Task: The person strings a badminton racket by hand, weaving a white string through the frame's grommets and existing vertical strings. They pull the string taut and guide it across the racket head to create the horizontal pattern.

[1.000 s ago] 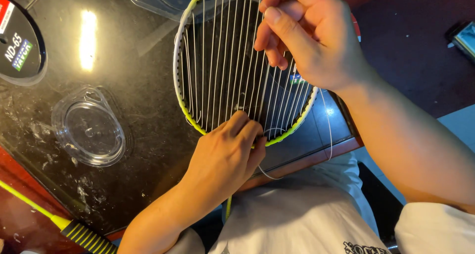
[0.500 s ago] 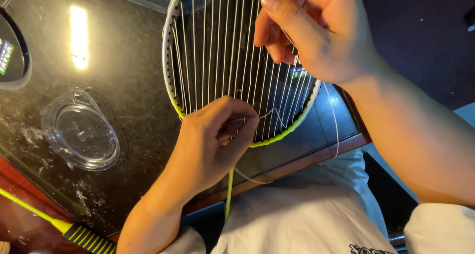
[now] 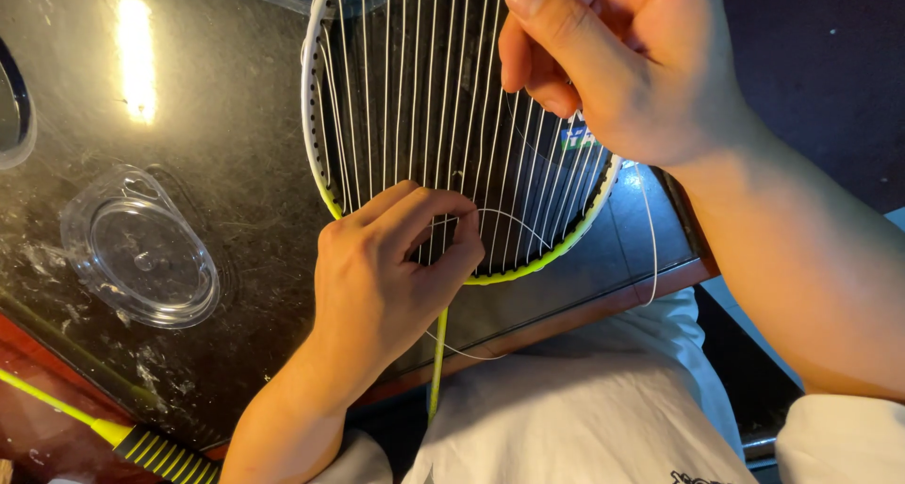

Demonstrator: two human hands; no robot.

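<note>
Now left hand [image 3: 382, 281] pinches the white string [image 3: 514, 220] on the racket [image 3: 415, 116]; right hand [image 3: 622, 65], fingers curled, grips another strand.

Dark glossy table [image 3: 217, 145]: yellow-rimmed racket head [image 3: 325, 178], clear plastic lid [image 3: 141, 253] on it.

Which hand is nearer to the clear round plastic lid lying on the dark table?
Left. The left hand rests on the racket strings just right of the clear plastic lid; the right hand is farther off, at the racket's upper right.
</note>
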